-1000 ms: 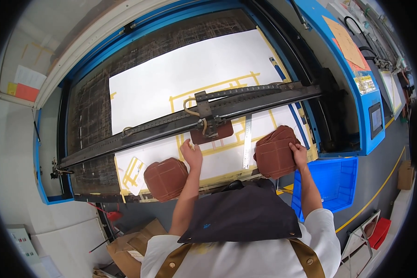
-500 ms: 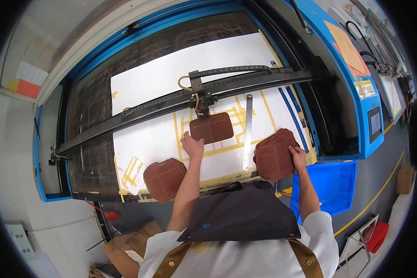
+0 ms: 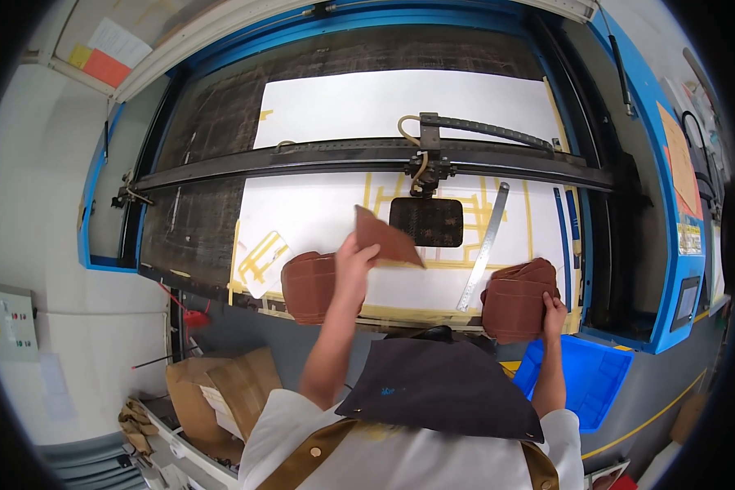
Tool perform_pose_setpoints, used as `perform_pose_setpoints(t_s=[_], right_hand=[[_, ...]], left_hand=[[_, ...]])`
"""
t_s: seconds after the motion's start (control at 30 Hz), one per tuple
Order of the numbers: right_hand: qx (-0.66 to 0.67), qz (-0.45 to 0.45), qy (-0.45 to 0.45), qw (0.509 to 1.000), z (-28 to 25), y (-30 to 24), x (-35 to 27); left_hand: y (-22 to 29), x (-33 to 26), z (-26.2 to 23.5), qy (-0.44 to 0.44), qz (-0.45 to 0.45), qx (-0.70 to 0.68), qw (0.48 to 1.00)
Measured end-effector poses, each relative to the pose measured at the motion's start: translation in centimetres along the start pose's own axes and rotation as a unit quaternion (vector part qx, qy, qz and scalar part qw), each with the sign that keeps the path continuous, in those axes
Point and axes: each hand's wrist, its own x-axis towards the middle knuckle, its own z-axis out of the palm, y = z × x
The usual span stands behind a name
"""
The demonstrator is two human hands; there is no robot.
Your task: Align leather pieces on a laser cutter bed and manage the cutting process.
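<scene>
Your left hand (image 3: 353, 253) pinches a brown leather piece (image 3: 386, 238), tilted, lifted above the white sheet (image 3: 318, 212), forearm raised. Your right hand (image 3: 554, 309) wraps closed on the near-right brown stack (image 3: 516, 298). Another stack (image 3: 309, 286) lies just left.

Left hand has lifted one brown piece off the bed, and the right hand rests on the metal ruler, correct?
Not quite. In the head view the right hand rests on the stack of brown pieces, not the metal ruler. The left hand does hold one brown piece lifted.
</scene>
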Motion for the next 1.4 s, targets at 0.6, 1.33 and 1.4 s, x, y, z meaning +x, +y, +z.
perform_pose_setpoints(t_s=[0.6,1.33,1.4], right_hand=[[-0.344,-0.238,-0.155,0.895,7.1,-17.8,-5.5],[-0.201,-0.046,-0.320,0.925,25.5,-9.4,4.6],[-0.191,-0.046,-0.299,0.934,26.4,-9.8,5.4]], left_hand=[[-2.7,-7.4,-9.1,0.083,0.063,0.270,0.957],[-11.0,9.5,-2.6,-0.117,-0.110,0.177,0.971],[-10.3,11.0,-1.7,-0.086,-0.070,0.136,0.984]])
